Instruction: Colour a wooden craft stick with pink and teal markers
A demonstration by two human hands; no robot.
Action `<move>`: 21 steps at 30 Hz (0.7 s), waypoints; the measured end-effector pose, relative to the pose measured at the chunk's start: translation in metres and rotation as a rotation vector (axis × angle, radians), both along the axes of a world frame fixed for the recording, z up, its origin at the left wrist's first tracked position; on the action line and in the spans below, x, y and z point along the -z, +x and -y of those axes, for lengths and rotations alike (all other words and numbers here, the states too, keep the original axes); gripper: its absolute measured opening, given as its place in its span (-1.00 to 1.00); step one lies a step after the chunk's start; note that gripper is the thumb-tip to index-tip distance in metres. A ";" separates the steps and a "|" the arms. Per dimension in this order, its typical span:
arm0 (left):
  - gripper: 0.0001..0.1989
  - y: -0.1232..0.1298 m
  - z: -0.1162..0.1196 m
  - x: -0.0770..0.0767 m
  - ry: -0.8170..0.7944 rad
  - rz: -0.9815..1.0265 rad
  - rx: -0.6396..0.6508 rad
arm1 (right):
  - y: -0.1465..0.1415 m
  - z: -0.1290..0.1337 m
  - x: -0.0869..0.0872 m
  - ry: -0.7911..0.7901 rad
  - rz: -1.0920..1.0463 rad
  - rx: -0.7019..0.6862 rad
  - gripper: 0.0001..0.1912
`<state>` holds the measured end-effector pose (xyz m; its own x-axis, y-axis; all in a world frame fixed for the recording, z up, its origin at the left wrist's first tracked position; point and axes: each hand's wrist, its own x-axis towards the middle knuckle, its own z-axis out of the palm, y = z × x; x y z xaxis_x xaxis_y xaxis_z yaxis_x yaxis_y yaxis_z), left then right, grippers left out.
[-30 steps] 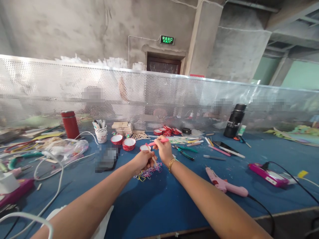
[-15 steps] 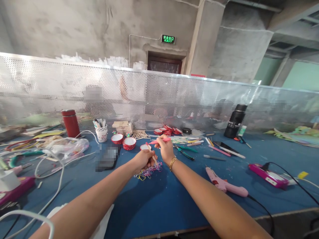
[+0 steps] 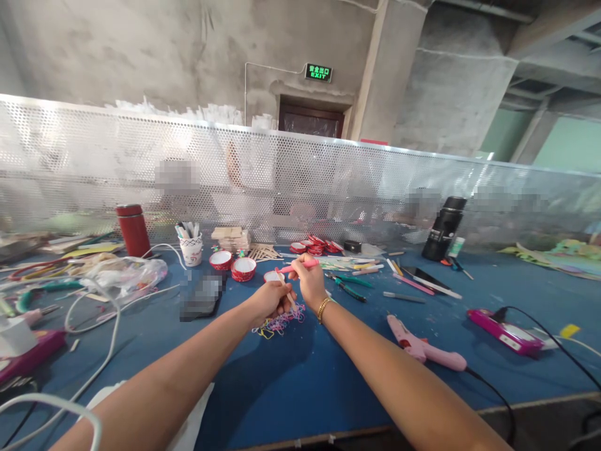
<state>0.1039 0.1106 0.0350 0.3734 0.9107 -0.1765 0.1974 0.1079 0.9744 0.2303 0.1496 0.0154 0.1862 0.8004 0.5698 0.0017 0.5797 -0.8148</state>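
My left hand (image 3: 272,300) pinches a pale wooden stick (image 3: 292,300) that leans up between its fingers. Closed around a pink marker (image 3: 305,264), my right hand (image 3: 307,279) is just to the right, and the marker's tip points left at the upper end of the stick. Below the left hand lies a loose pile of coloured rubber bands (image 3: 282,322) on the blue table (image 3: 291,388). A small red-rimmed white cup (image 3: 273,275) is partly hidden behind my hands.
Red-and-white cups (image 3: 243,268), a phone (image 3: 204,297) and a cup of pens (image 3: 190,248) sit to the left. Pliers (image 3: 350,289), a pink glue gun (image 3: 425,351) and a black bottle (image 3: 444,229) lie or stand rightward. Perforated panels (image 3: 300,181) line the back.
My right hand has shifted slightly left with the pink marker, bringing it a little closer to the stick. My left hand has barely moved.
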 end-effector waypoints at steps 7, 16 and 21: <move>-0.67 0.000 -0.002 0.002 -0.002 -0.005 -0.007 | 0.000 0.000 0.001 0.010 -0.007 0.001 -0.79; -0.68 0.001 -0.004 0.005 -0.002 0.006 -0.003 | 0.001 0.000 0.000 0.008 -0.033 0.009 -0.80; -0.68 0.001 -0.004 0.005 -0.015 0.013 -0.014 | 0.001 -0.001 0.001 0.003 -0.016 0.013 -0.79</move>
<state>0.1049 0.1146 0.0301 0.3635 0.9130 -0.1851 0.1828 0.1249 0.9752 0.2311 0.1505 0.0148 0.2052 0.7962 0.5691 -0.0038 0.5821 -0.8131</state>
